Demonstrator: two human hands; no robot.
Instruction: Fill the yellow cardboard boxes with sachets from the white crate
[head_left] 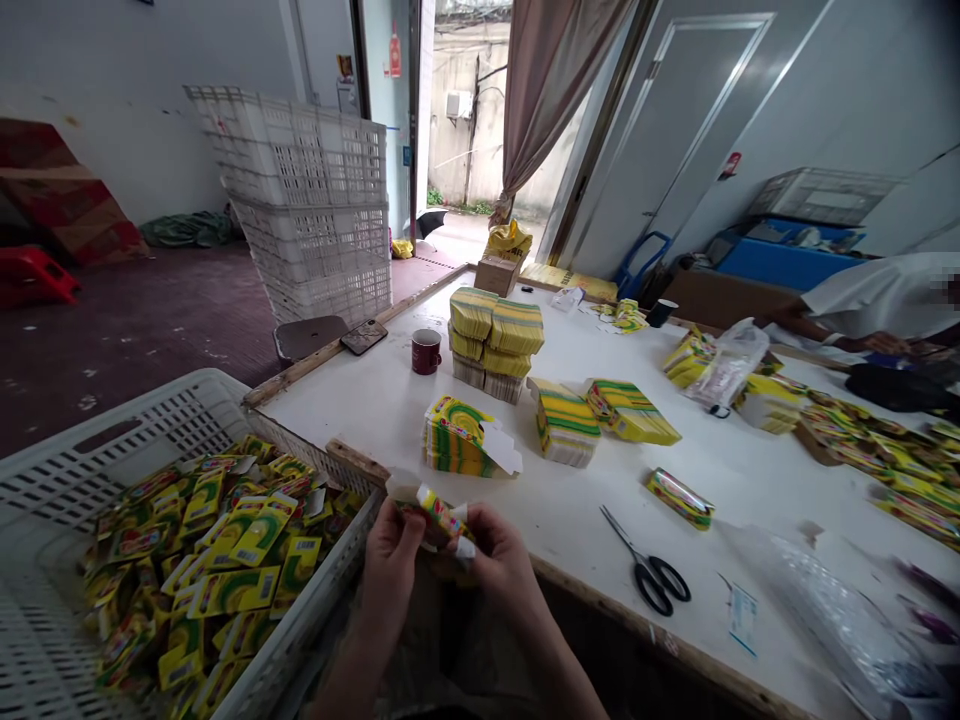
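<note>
Between my hands, just off the table's front edge, is a small yellow and green printed carton (442,512) with white flaps showing at its ends. My left hand (396,545) has its fingers closed on the carton's left end. At the other end, my right hand (495,550) grips it, thumb and fingers round the flaps. Whether something sits inside the carton, I cannot tell. Just beyond my hands stands a stack of flat yellow and green cartons (457,440), the front one tilted with white flaps out. Left of me, a white plastic basket (45,440) holds many similar cartons (232,540).
Black-handled scissors (652,575) lie on the white table (525,500) to the right, near a single carton (679,498). Bundled cartons (495,335), a dark red mug (426,352) and a phone (364,338) sit farther back. Another person's hand (889,343) is at the far right.
</note>
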